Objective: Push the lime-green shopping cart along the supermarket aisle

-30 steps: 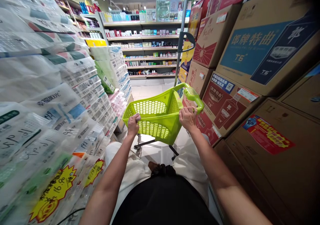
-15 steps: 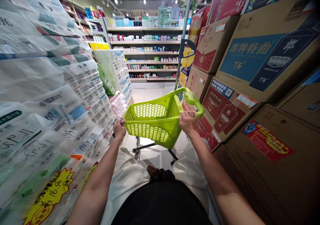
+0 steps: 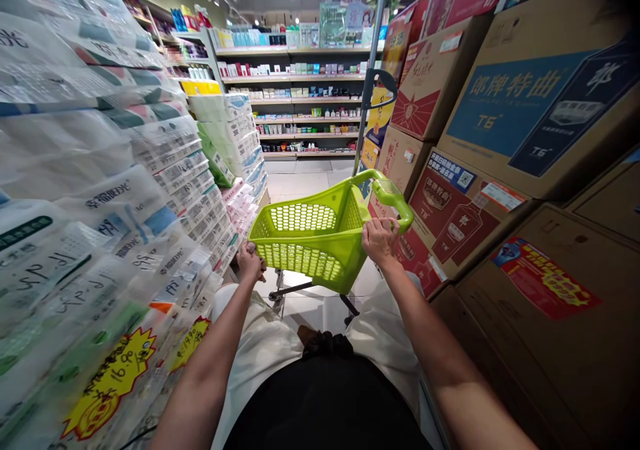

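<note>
A lime-green plastic shopping cart [image 3: 305, 263] stands sideways in front of me, its narrow end to the left and its handle to the right. The basket has perforated walls, and no goods show inside. At the narrow end my left hand [image 3: 250, 262] is closed at the corner, with curled fingers showing beneath the rim. My right hand [image 3: 381, 240] is wrapped around the upper edge by the green handle [image 3: 395, 200]. Dark legs and wheels [image 3: 293, 291] show below the basket, close to my trouser legs.
Tall stacks of plastic-wrapped paper packs [image 3: 105, 190] line the left side, with yellow price signs [image 3: 113, 383]. Cardboard cartons [image 3: 520, 117] are piled high at right. Behind the cart rises a metal pole [image 3: 373, 50]. Tiled floor [image 3: 300, 183] leads to stocked shelves [image 3: 310, 107]; a blurred person [image 3: 173, 51] appears far left.
My left hand has shifted right and slightly down around the cart's corner. The cart and right hand sit slightly farther right in view. A person has appeared behind the left stacks.
</note>
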A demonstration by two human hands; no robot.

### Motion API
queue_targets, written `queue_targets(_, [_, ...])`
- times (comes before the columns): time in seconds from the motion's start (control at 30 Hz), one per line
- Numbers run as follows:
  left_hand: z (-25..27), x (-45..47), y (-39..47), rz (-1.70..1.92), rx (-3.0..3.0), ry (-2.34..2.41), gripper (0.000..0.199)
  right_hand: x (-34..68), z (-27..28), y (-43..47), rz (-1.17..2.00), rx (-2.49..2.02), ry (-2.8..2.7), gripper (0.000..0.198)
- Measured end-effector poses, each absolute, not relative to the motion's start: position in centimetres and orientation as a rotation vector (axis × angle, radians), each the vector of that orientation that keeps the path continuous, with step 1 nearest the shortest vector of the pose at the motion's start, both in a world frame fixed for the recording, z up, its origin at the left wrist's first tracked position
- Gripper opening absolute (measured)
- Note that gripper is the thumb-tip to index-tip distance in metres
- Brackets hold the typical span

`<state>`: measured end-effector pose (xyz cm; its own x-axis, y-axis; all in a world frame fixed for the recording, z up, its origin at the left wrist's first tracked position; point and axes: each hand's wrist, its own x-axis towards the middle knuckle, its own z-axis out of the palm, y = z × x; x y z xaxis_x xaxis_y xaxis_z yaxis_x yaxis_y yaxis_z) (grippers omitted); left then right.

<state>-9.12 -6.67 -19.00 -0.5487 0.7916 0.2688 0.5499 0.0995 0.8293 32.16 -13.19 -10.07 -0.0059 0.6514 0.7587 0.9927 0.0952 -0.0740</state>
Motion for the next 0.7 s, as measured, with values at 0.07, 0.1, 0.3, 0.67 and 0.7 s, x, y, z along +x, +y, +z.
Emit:
queue_targets(0.07, [-19.3,-7.7,-7.0,1.472,1.435,2.062,0.026,32.2,-10.1,-13.2,-0.66,-1.631,-1.737,0.022])
queue_targets(0.1, [-19.4,-7.1,-7.2,1.485,1.491,2.028,0.024,32.2,-10.0,-13.2,-0.655,-1.633,-1.74,0.022])
queue_targets(0.3, [-18.8,-6.0,-7.7,1.532,1.416,2.133,0.027,32.0,-9.8,-13.5,-0.701,-1.595,-1.722,0.021])
queue_targets(0.67, [-18.7,-1.5,-8.6,1.568,1.516,1.976,0.026,31.7,-10.1,-13.7,-0.734,-1.588,-1.707,0.023])
queue_targets(0.7, [-18.6,-1.2,-8.5,1.588,1.488,2.004,0.025,31.7,-10.1,-13.7,-0.738,-1.589,-1.702,0.023])
